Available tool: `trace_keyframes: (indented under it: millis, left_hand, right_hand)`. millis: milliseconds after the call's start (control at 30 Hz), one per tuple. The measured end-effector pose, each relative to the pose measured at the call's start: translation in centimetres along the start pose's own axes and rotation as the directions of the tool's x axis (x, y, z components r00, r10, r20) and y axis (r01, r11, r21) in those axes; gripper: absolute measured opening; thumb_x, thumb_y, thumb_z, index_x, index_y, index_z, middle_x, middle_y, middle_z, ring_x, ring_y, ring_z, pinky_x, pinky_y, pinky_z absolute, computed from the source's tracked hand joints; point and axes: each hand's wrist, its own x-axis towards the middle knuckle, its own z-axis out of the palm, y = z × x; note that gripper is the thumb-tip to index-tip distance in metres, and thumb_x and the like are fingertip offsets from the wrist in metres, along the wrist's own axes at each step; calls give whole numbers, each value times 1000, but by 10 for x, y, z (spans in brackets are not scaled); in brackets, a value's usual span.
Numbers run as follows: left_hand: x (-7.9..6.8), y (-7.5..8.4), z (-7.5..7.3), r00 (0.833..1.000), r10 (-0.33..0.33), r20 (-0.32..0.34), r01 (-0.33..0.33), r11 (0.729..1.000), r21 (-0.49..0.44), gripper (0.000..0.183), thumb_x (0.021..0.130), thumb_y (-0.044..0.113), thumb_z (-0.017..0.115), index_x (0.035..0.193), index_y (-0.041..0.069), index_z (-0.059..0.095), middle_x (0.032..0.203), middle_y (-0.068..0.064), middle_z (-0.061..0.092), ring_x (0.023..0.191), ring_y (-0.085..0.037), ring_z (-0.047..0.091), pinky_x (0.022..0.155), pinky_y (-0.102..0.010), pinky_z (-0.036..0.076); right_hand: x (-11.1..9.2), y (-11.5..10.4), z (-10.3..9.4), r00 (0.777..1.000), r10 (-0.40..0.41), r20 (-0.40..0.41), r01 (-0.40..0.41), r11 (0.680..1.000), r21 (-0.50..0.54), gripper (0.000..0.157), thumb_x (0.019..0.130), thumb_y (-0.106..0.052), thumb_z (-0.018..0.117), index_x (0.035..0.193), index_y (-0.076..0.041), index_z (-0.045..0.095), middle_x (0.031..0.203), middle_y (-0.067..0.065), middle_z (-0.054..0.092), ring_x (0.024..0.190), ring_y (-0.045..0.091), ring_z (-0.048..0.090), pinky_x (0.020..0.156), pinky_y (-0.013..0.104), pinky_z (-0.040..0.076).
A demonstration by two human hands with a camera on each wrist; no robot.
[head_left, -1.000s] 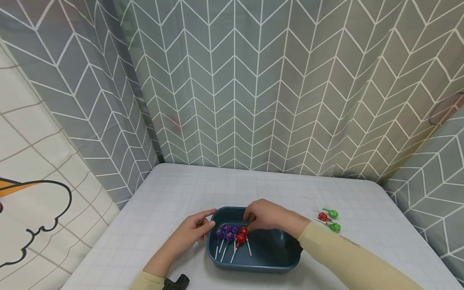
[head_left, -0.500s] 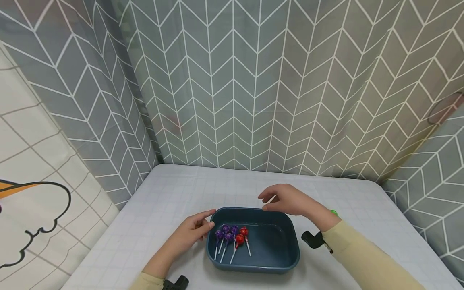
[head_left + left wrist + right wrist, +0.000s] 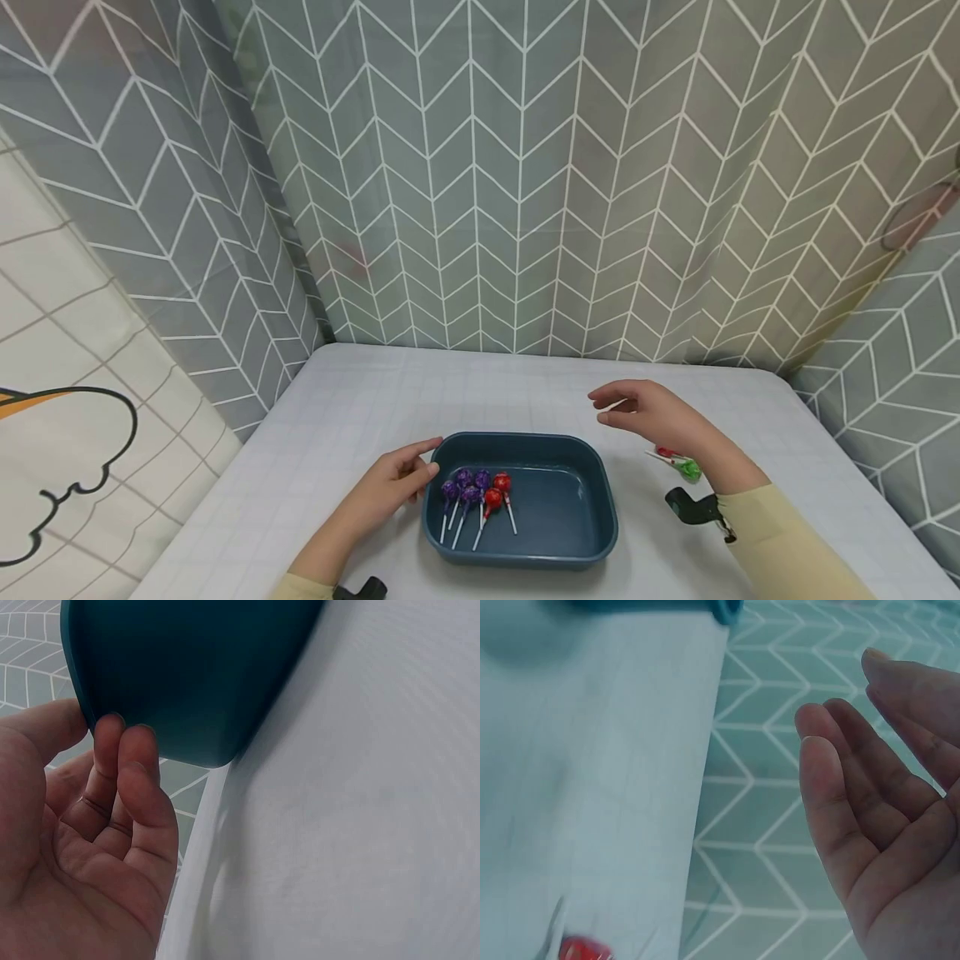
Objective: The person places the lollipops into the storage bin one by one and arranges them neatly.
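Observation:
A dark blue plastic tray (image 3: 555,560) rests on the table, with several purple lollipops (image 3: 468,495) and two red lollipops (image 3: 492,498) side by side in its left half. At the tray's back left corner my left hand (image 3: 393,482) pinches the rim; in the left wrist view, the curled fingers (image 3: 139,769) lie against the outer wall. My right hand (image 3: 652,410) is in the air beyond the tray's back right corner, fingers loosely bent and nothing in them. Under the right forearm lie a green lollipop (image 3: 688,471) and a red lollipop (image 3: 666,452), both partly covered.
The white-covered table (image 3: 420,383) ends at the back against a grey curtain (image 3: 517,208) with white zigzag lines. More patterned cloth hangs on both sides. A black wrist camera mount (image 3: 693,506) sits on the right wrist.
My right hand has lifted out of the tray and moved right, over toward the loose lollipops. The red lollipop it was touching stays in the tray. My left hand keeps its place.

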Motion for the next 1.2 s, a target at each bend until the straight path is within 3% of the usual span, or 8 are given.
trace_keyframes:
  millis: [200,600,733,1033,1200]
  left_hand:
    - [-1,2,0,1000,-7,-3,7,1000,2,43,101,28,60,142,17,55,81,-6,62,67,-21,58,58,-33,52]
    - [2,-2,0,1000,-12,4,12,1000,-17,43,101,28,60,142,16,55,81,-7,62,66,-21,57,57,-32,52]
    - [0,0,-1,1000,-16,6,16,1000,-5,44,101,29,60,142,16,54,81,-7,61,67,-21,58,57,-32,52]
    - [0,1,-3,1000,-24,-5,24,1000,-2,44,100,31,60,141,16,55,83,-8,60,68,-22,58,59,-32,52]
    - [1,1,0,999,-33,-2,33,999,-6,44,100,31,61,141,17,55,83,-9,60,68,-23,58,59,-31,52]
  right_hand:
    - [-14,22,-11,998,54,-40,-52,997,50,38,93,-27,71,127,-11,64,122,10,64,108,28,64,87,41,54]
    - [-35,51,-21,987,145,-75,-142,988,53,43,94,-29,70,129,-5,62,124,15,63,109,30,63,83,38,54]
    - [-37,59,-23,986,149,-77,-147,988,37,43,95,-28,69,130,-5,62,123,15,64,108,29,63,82,37,54]
    - [-40,70,-33,982,181,-54,-182,983,-25,36,95,-21,67,126,-3,65,120,13,65,106,30,63,88,50,51]
    - [-41,76,-30,974,225,-27,-226,971,-82,31,94,-17,67,122,-3,67,112,9,67,98,24,63,84,48,52]
